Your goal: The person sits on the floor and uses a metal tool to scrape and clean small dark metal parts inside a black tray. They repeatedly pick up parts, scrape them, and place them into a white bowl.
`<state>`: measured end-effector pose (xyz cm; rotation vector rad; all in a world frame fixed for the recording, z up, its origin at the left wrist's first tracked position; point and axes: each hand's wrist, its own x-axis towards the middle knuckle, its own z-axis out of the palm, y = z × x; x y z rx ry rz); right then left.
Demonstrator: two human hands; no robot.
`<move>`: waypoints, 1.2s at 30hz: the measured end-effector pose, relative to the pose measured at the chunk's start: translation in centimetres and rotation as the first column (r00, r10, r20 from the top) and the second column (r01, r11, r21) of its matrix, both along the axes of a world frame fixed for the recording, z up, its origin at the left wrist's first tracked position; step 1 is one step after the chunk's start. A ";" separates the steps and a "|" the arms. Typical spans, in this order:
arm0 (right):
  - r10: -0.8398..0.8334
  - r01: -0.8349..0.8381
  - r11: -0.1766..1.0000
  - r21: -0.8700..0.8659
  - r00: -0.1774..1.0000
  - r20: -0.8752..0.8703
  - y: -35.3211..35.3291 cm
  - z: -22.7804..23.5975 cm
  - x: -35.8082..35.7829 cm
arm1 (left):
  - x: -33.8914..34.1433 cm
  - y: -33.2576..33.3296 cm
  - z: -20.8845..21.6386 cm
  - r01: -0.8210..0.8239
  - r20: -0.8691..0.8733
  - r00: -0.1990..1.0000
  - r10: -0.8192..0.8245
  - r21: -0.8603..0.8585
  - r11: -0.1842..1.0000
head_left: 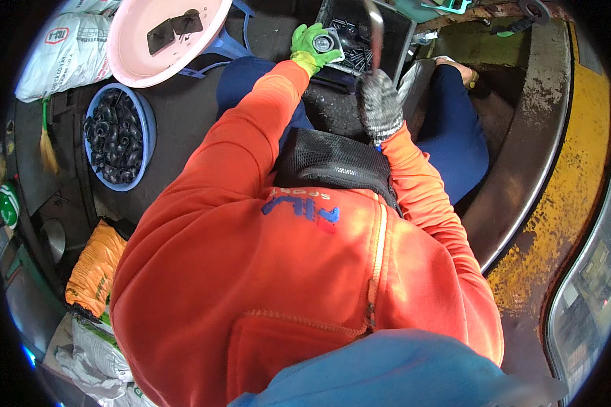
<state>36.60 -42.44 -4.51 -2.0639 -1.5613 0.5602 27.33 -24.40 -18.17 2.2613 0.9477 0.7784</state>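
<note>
My left hand (pixel 311 49), in a green glove, grips a square metal plate with a round ring-shaped centre (pixel 323 44) at the near left of a dark crate (pixel 406 42). Loose dark rods and small metal parts (pixel 360 55) lie inside the crate. Just right of the plate, my right hand (pixel 379 107) wears a grey knitted glove. Its fingers wrap round a long metal bar-like tool (pixel 377 34), which rises past the crate. The tool is blurred, and its far end is cut off by the view's edge.
A pink basin (pixel 139 64) holding dark square pieces stands on a blue stool (pixel 229 46) at the far left. Below it is a blue tub (pixel 152 129) of black parts. White sacks (pixel 64 57) lie farther left. A worn yellow metal edge (pixel 557 224) curves along the right.
</note>
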 end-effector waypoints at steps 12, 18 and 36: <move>0.002 -0.017 0.883 -0.469 0.999 -0.033 -0.1 -0.7 0.6 | 0.0 0.1 0.4 0.016 -0.004 1.000 -0.016 -0.049 0.999; 0.223 -0.116 0.921 -0.372 0.940 0.257 -0.2 -1.1 0.7 | -0.1 -0.4 0.9 -0.017 0.089 0.996 0.027 -0.114 0.993; -0.021 0.027 0.883 -0.468 1.000 0.019 0.0 -0.4 1.1 | -0.1 -0.1 0.0 0.010 -0.040 0.999 -0.014 -0.107 0.994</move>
